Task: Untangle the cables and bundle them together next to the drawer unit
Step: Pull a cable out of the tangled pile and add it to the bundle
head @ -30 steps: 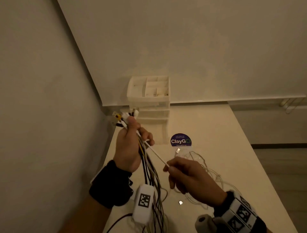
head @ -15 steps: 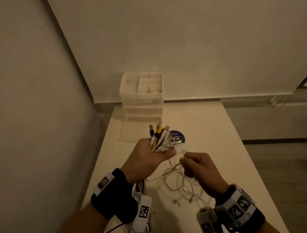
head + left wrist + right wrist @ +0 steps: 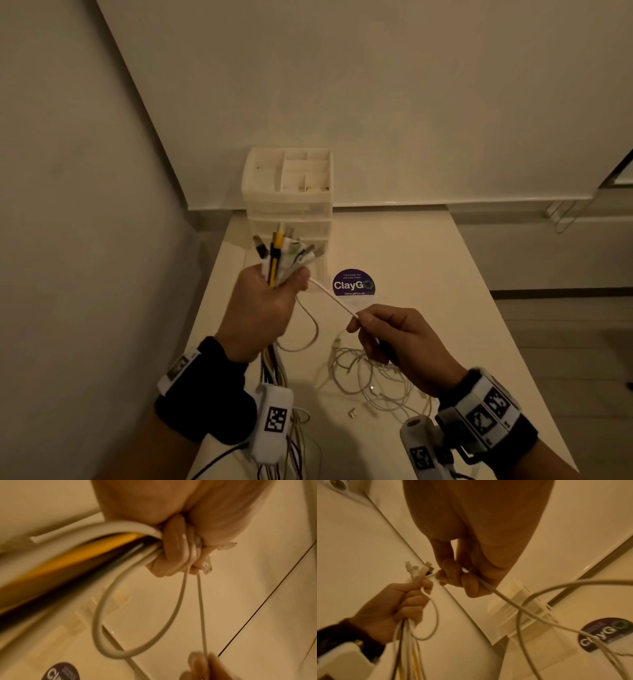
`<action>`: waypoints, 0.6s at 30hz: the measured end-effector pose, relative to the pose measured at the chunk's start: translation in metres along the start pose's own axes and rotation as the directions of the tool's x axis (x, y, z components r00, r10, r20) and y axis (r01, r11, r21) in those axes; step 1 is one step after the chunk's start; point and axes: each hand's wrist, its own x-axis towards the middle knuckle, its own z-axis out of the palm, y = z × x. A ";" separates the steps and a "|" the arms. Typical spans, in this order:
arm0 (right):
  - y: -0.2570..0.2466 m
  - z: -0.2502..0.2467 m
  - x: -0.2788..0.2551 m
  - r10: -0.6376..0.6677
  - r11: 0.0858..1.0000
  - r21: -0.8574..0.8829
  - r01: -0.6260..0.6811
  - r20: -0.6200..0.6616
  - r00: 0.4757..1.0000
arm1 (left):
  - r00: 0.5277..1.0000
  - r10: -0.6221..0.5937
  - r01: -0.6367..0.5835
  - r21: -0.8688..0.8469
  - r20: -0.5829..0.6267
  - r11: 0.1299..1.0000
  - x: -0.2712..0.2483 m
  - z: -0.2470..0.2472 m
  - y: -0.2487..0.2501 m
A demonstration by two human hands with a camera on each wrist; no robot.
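Stretching between both hands, white cable (image 3: 334, 298) above table (image 3: 428, 274).

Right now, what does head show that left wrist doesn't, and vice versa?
Head only: the drawer unit at the table's back, the loose white cable tangle on the table, and the connector ends fanned above the left hand.

Left wrist only: close up, left fingers curled round the yellow, black and white cords.

Both: the left hand grips the cable bundle, the right hand pinches one taut white cable, and the ClayGo sticker.
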 end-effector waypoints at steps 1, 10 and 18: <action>0.005 -0.004 0.001 -0.010 0.999 -0.046 0.010 -0.006 1.000 | 0.999 -0.004 0.003 -0.035 -0.032 0.999 0.002 -0.004 0.001; 0.053 -0.045 0.013 -0.044 0.913 -0.404 -0.048 -0.215 0.976 | 0.927 -0.025 -0.073 -0.245 -0.373 0.967 0.020 -0.050 0.007; 0.012 -0.039 0.036 -0.103 0.960 -0.277 0.037 -0.228 0.968 | 0.929 0.188 -0.175 0.069 -0.319 0.982 -0.004 -0.002 0.010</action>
